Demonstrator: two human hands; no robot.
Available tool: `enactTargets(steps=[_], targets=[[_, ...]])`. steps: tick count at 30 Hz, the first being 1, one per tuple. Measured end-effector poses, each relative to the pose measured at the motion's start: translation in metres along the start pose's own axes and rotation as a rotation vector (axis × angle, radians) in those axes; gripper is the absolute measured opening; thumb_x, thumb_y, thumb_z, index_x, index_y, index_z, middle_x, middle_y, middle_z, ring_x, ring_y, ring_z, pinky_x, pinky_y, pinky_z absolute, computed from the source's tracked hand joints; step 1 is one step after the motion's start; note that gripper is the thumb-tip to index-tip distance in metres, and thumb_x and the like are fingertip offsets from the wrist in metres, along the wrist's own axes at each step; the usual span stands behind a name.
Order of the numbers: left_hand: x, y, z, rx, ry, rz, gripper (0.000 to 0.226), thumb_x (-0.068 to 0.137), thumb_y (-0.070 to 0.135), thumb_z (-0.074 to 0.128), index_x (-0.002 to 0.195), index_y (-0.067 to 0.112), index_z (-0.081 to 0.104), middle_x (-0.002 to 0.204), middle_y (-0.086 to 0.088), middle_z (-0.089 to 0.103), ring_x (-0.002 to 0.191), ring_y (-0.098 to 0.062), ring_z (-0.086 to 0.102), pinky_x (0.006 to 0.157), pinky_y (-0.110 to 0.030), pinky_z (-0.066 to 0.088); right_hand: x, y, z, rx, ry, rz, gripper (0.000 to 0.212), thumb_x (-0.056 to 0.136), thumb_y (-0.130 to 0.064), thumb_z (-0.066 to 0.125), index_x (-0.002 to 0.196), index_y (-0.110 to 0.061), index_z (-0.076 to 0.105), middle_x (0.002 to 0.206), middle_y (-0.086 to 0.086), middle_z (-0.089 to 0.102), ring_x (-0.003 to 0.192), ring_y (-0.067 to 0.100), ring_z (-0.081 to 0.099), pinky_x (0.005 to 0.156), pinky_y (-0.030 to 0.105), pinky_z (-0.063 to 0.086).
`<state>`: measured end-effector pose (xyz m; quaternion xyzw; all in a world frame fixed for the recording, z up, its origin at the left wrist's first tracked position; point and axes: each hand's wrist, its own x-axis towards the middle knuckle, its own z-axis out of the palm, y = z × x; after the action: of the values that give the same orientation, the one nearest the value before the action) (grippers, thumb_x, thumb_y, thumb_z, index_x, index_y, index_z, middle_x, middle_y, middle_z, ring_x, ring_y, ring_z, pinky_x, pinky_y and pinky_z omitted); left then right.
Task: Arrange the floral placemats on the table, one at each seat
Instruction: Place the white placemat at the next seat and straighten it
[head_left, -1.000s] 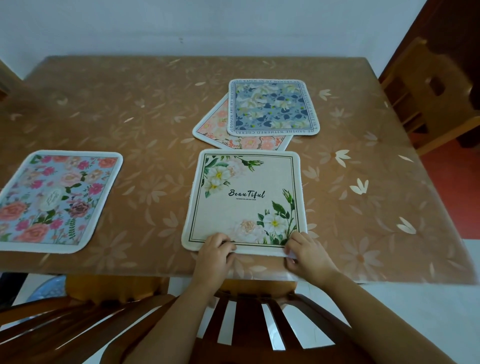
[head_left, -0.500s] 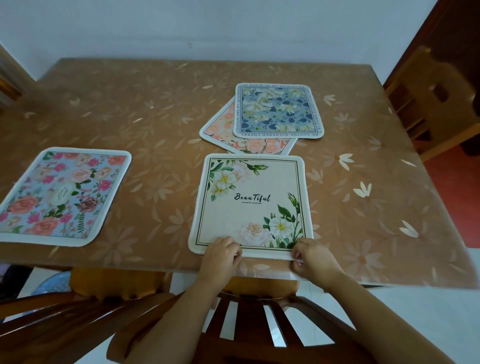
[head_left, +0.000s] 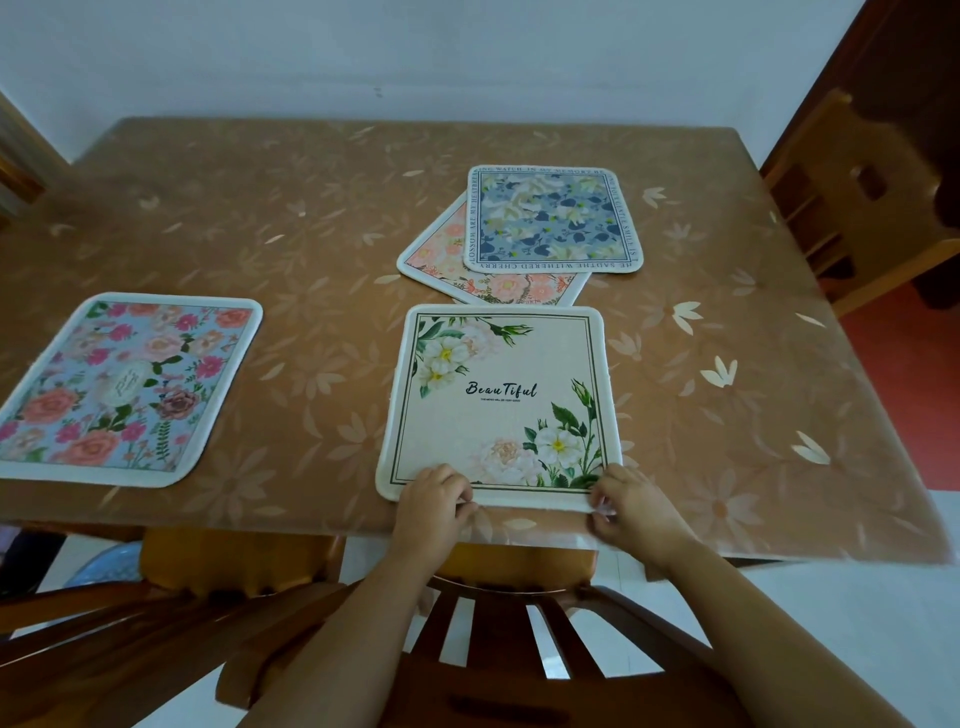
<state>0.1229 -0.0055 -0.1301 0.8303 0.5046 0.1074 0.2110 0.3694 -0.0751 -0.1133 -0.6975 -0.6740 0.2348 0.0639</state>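
The cream "Beautiful" placemat has barely shifted in the last second: it lies flat near the table edge, with the left hand and right hand still pinching its near rim with curled fingers. This seat looks settled; the blue placemat and peach placemat still overlap, unplaced

light: soft, even | glare: faint | edges: bowed, blurred

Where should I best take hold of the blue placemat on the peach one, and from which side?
Probably its near edge, from the near side: the blue placemat lies flat, and that edge lies over the peach placemat, off the table.
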Motion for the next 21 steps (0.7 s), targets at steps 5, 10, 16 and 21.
enactTargets(steps=[5, 10, 16, 21], targets=[[0.0002, 0.0001, 0.0008, 0.000, 0.013, 0.003, 0.009, 0.081, 0.020, 0.065, 0.081, 0.012, 0.061, 0.089, -0.002, 0.058, 0.086, -0.018, 0.049, 0.073, -0.030, 0.036, -0.0010, -0.0016, 0.0008, 0.006, 0.006, 0.010, 0.012, 0.079, -0.017, 0.059, 0.089, -0.011, 0.060, 0.102, 0.004, 0.055, 0.099, 0.019, 0.048, 0.084, 0.031, 0.044], [-0.0001, -0.0006, 0.0017, 0.009, 0.013, 0.002, 0.009, 0.082, 0.021, 0.064, 0.083, 0.012, 0.061, 0.090, -0.002, 0.058, 0.087, -0.018, 0.049, 0.074, -0.030, 0.038, -0.0009, -0.0002, 0.0033, -0.048, 0.011, -0.009, 0.014, 0.079, -0.016, 0.058, 0.092, -0.011, 0.060, 0.105, 0.006, 0.054, 0.101, 0.020, 0.047, 0.082, 0.029, 0.043], [-0.0002, -0.0007, 0.0017, 0.016, 0.005, 0.002, 0.010, 0.083, 0.021, 0.063, 0.084, 0.012, 0.061, 0.092, -0.003, 0.058, 0.088, -0.020, 0.049, 0.074, -0.031, 0.037, 0.0000, 0.0022, 0.0072, -0.089, 0.032, -0.021, 0.014, 0.078, -0.017, 0.058, 0.090, -0.011, 0.060, 0.105, 0.006, 0.054, 0.101, 0.022, 0.047, 0.080, 0.031, 0.040], [-0.0005, -0.0010, 0.0021, 0.020, 0.014, -0.007, 0.009, 0.083, 0.022, 0.062, 0.085, 0.013, 0.061, 0.094, -0.001, 0.057, 0.090, -0.018, 0.049, 0.076, -0.031, 0.035, 0.0004, 0.0029, 0.0077, -0.083, 0.064, -0.017, 0.012, 0.077, -0.017, 0.059, 0.087, -0.011, 0.060, 0.103, 0.006, 0.055, 0.100, 0.022, 0.047, 0.080, 0.031, 0.039]])
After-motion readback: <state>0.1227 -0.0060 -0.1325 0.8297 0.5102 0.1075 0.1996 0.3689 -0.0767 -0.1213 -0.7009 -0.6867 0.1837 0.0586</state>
